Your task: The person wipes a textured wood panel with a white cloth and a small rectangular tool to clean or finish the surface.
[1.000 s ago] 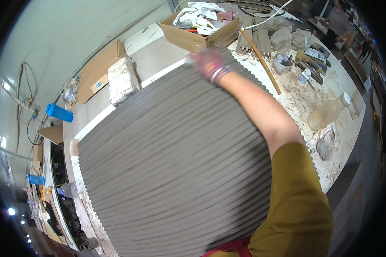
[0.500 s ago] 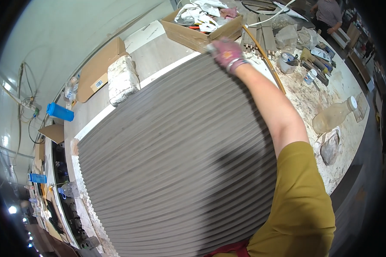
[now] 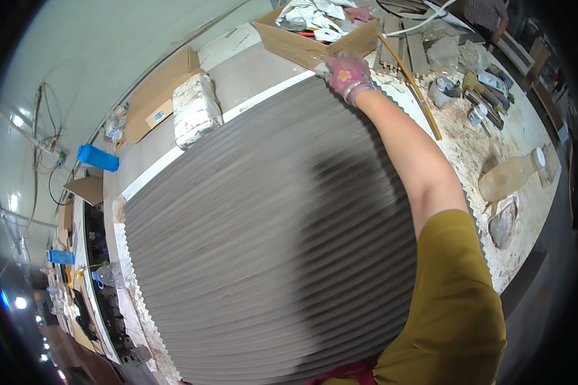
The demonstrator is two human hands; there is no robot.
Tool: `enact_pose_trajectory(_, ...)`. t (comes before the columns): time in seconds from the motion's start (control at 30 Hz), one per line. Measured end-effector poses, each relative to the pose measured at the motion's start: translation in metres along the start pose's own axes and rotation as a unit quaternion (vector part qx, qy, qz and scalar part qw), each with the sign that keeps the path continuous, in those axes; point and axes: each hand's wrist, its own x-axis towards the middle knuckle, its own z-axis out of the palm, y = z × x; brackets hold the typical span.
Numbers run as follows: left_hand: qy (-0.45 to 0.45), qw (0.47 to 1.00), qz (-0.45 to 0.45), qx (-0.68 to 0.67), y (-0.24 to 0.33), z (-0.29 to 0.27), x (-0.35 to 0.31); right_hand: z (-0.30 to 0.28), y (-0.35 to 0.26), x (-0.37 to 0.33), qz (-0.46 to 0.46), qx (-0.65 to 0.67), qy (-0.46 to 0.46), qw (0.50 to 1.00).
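A large grey-brown ribbed panel (image 3: 257, 212) lies across the table, its long ridges running from side to side. My right hand (image 3: 348, 76), in a pink glove with a flower print, is at the panel's far right corner. Its fingers look curled in, and a small pale grey tip juts out at its left; whether that is a glove fingertip or a held thing I cannot make out. A cardboard box (image 3: 295, 48) of cloths and gloves stands just beyond the hand. My left hand is out of view.
A white wrapped block (image 3: 198, 109), flattened cardboard (image 3: 149, 106) and a blue bottle (image 3: 98, 158) lie beyond the panel. On the right are a wooden stick (image 3: 414, 90), power tools (image 3: 485, 93), a cloudy bottle (image 3: 510, 175) and a plastic bag (image 3: 503, 223). Another person (image 3: 487, 14) stands far right.
The whole scene has shifted slightly right in view. My right hand stays by the panel's far corner and is less blurred.
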Motion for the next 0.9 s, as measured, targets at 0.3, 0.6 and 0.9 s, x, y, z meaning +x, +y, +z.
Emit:
enact_pose_trajectory(0.3,-0.039,0.997,-0.039,-0.06,0.007,0.005,-0.007,-0.01,0.068,0.006,0.153,-0.044,-0.078,0.984)
enact_pose_trajectory(0.6,-0.008,0.907,-0.146,-0.395,0.074,-0.019,-0.019,0.005,0.051,-0.03,0.076,0.179,0.028,0.981)
enact_pose_trajectory(0.9,0.038,0.911,-0.127,-0.391,0.083,-0.018,-0.032,-0.017,-0.02,-0.105,-0.101,0.331,-0.003,0.938)
